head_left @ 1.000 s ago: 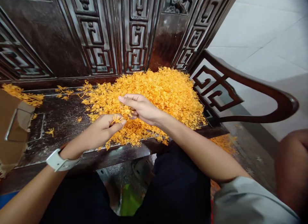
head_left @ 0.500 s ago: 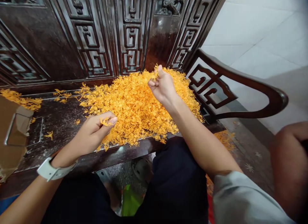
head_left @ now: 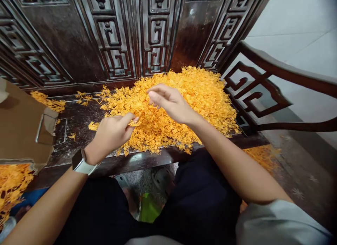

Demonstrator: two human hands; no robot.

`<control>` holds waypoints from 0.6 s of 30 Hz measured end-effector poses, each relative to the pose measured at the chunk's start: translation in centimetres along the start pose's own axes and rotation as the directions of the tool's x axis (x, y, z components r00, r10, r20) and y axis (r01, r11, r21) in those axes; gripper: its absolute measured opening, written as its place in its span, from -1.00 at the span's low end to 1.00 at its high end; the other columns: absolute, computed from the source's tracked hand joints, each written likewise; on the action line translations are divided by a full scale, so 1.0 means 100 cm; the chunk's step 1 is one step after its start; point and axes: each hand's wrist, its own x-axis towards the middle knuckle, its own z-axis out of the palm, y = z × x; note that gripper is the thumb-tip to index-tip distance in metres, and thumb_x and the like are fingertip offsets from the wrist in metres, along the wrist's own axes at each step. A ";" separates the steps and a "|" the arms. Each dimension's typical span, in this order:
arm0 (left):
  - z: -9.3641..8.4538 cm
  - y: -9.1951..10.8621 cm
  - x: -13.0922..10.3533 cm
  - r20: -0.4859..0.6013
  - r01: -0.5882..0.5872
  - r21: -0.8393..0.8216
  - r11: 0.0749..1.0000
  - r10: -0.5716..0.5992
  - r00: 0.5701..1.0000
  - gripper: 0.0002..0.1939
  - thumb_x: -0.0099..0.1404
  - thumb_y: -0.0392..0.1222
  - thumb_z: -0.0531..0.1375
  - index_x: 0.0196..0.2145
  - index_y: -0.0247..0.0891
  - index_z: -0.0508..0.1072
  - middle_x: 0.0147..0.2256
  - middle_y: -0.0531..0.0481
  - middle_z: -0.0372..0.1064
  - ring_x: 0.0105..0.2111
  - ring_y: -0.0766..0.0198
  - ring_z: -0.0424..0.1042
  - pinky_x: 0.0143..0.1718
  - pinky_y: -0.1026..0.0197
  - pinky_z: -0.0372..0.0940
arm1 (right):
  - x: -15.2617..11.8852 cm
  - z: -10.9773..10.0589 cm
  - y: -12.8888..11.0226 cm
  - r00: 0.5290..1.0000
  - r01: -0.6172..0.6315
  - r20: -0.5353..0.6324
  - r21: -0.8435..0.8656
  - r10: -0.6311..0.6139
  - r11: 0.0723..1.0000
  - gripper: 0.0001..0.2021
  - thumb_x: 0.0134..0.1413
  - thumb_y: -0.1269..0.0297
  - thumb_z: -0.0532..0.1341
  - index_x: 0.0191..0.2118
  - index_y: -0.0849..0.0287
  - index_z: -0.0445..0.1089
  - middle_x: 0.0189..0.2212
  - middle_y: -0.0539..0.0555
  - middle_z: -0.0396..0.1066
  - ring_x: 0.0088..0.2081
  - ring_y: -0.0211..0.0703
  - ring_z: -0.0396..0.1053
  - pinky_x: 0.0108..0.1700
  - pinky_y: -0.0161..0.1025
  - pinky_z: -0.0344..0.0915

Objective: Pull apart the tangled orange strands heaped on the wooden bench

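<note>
A large heap of orange, branching, plastic-looking pieces (head_left: 168,129) lies on a dark wooden bench (head_left: 79,115). At the heap's front left, my left hand (head_left: 114,131) is closed, pinching a small orange branched piece (head_left: 134,123) between thumb and fingers. A watch with a pale strap (head_left: 83,164) is on that wrist. Above the middle of the heap, my right hand (head_left: 170,103) has loosely bent fingers with the thumb apart, and I see nothing in it. Another orange piece (head_left: 93,126) shows behind the left hand; whether it touches the hand, I cannot tell.
A cardboard box (head_left: 21,122) with a wire handle (head_left: 39,129) stands at left, more orange pieces (head_left: 13,185) below it. The carved backrest (head_left: 118,38) rises behind the heap; a curved armrest (head_left: 284,71) bounds it at right. A green object (head_left: 149,208) lies between my legs.
My right hand has come left and lower, toward my left hand; the orange piece in its fingers is no longer seen. The view has shifted left, showing more of the box.
</note>
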 end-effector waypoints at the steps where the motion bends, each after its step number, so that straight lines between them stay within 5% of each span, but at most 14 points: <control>1: 0.001 0.000 -0.001 0.004 -0.028 0.024 0.999 0.028 1.000 -0.76 0.39 -0.24 0.10 -0.16 -0.24 0.58 -0.52 -0.04 0.44 -0.57 0.20 0.32 -0.49 0.17 -0.03 | -0.002 0.009 -0.004 0.996 0.001 0.086 0.016 -0.002 1.000 -0.55 0.31 -0.22 0.27 -0.17 0.12 0.48 -0.32 0.01 0.43 -0.30 -0.24 0.33 -0.24 -0.22 0.27; 4: 0.006 0.002 -0.002 0.023 -0.068 0.043 0.997 0.067 0.997 -0.70 0.28 -0.32 0.09 -0.15 -0.26 0.59 -0.54 -0.04 0.41 -0.58 0.18 0.32 -0.50 0.15 -0.06 | 0.001 0.019 -0.009 0.991 0.033 0.125 0.058 -0.040 0.998 -0.53 0.24 -0.25 0.32 -0.32 0.11 0.42 -0.46 -0.04 0.33 -0.41 -0.26 0.23 -0.33 -0.22 0.20; 7: 0.013 0.003 -0.005 0.103 -0.072 -0.030 0.997 0.075 0.992 -0.70 0.20 -0.37 0.08 -0.22 -0.26 0.58 -0.58 -0.02 0.36 -0.59 0.19 0.28 -0.51 0.14 -0.09 | 0.012 -0.010 0.000 0.984 0.073 -0.168 0.093 -0.057 0.993 -0.56 0.26 -0.27 0.28 -0.31 0.03 0.33 -0.48 -0.04 0.28 -0.41 -0.21 0.21 -0.34 -0.20 0.19; 10: 0.020 0.002 -0.005 0.145 0.022 -0.264 0.964 0.017 0.989 -0.78 0.33 -0.32 0.09 -0.29 -0.23 0.56 -0.61 0.03 0.31 -0.63 0.27 0.21 -0.50 0.15 -0.04 | 0.017 -0.058 0.022 0.901 0.061 -0.432 0.015 -0.049 0.998 -0.63 0.29 -0.25 0.26 -0.17 -0.06 0.32 -0.45 -0.03 0.31 -0.37 -0.17 0.21 -0.29 -0.18 0.18; 12: 0.022 0.000 -0.003 0.127 0.162 -0.518 0.840 -0.112 0.986 -0.78 0.48 -0.15 0.14 -0.25 -0.23 0.56 -0.59 0.06 0.34 -0.62 0.32 0.23 -0.49 0.18 0.06 | 0.012 -0.079 0.040 0.875 0.003 -0.482 -0.080 -0.041 0.997 -0.60 0.24 -0.22 0.32 -0.05 -0.07 0.32 -0.35 0.01 0.39 -0.34 -0.15 0.24 -0.28 -0.16 0.19; 14: 0.021 -0.002 0.001 0.127 0.257 -0.753 0.606 -0.249 0.960 -0.73 0.49 0.02 0.23 -0.16 -0.24 0.57 -0.53 0.04 0.43 -0.58 0.32 0.33 -0.48 0.21 0.16 | 0.004 -0.082 0.054 0.874 -0.070 -0.485 -0.183 -0.028 0.981 -0.51 0.16 -0.17 0.40 0.04 -0.05 0.32 -0.24 0.06 0.43 -0.32 -0.15 0.28 -0.31 -0.15 0.22; 18: 0.018 -0.006 0.008 0.179 0.277 -0.933 0.228 -0.373 0.910 -0.59 0.38 0.05 0.38 0.05 -0.25 0.58 -0.29 -0.12 0.62 -0.38 0.27 0.50 -0.35 0.23 0.36 | -0.005 -0.044 0.041 0.905 -0.070 -0.421 -0.304 -0.068 0.950 -0.56 0.15 -0.12 0.42 -0.01 0.03 0.40 -0.21 0.07 0.44 -0.33 -0.18 0.33 -0.35 -0.18 0.25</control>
